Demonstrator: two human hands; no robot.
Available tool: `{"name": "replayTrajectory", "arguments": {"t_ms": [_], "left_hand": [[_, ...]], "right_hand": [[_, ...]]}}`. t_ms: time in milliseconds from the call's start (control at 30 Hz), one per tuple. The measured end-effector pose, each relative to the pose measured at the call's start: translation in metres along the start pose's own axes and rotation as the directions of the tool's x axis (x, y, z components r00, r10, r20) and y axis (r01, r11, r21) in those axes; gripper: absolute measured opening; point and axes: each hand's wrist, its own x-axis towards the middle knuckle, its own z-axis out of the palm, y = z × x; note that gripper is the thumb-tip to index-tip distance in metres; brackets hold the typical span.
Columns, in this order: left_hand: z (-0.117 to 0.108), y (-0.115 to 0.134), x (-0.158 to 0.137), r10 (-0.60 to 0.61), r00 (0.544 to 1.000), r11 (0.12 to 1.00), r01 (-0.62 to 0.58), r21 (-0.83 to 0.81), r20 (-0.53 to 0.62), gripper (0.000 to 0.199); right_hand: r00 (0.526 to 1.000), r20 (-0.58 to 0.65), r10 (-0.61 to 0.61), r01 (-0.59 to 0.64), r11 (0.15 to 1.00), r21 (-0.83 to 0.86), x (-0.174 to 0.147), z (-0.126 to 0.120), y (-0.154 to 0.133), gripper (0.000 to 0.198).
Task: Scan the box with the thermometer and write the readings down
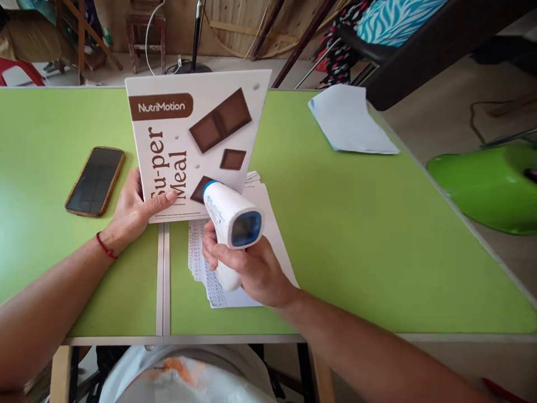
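Observation:
My left hand (136, 204) grips the lower left corner of a white box (168, 134), its thumb across the front. The box stands tilted above the table and bears "NutriMotion" and "Su-per Meal" lettering with chocolate pictures. Wrapped in my right hand (247, 263) is the handle of a white infrared thermometer gun (222, 207) with a blue rim. Its dark screen faces me, and its front end overlaps the lower right of the box; whether they touch I cannot tell. Under my right hand lie sheets of paper (216, 294), some with rows of handwriting.
A phone (95, 182) in a brown case lies left of the box on the green table (356, 246). Folded white paper (348, 120) rests at the back right. Beyond the right edge stands a green plastic seat (478, 190). A metal seam (163, 280) runs along the tabletop.

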Motion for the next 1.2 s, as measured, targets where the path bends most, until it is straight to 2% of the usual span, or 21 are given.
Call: {"name": "replayTrajectory", "arguments": {"t_ms": [200, 333, 667, 1000, 1200], "left_hand": [[0.0015, 0.0027, 0.0003, -0.007, 1.000, 0.999, 0.006, 0.049, 0.020, 0.069], [0.0029, 0.0043, 0.0003, 0.002, 0.999, 0.999, -0.004, 0.040, 0.041, 0.066], [0.0035, 0.0048, -0.0002, 0.012, 0.999, 0.999, -0.014, 0.046, 0.040, 0.064], [0.0027, 0.0077, 0.0022, 0.032, 0.993, 0.999, -0.035, 0.032, 0.111, 0.063], [0.0040, 0.0084, 0.0014, 0.035, 0.996, 0.999, -0.038, 0.034, 0.083, 0.062]], "right_hand": [[0.994, -0.090, 0.068, -0.071, 0.997, -0.023, 0.0014, 0.0041, -0.0023, 0.022], [0.992, -0.066, 0.104, -0.106, 0.994, -0.013, 0.0023, 0.0048, -0.0017, 0.023], [0.995, -0.071, 0.070, -0.074, 0.996, -0.059, 0.0016, 0.0063, 0.0001, 0.018], [0.998, -0.013, 0.054, -0.054, 0.997, -0.055, 0.0018, 0.0046, -0.0019, 0.018], [0.999, 0.028, 0.046, -0.044, 0.997, -0.070, 0.0031, 0.0050, -0.0005, 0.016]]}}
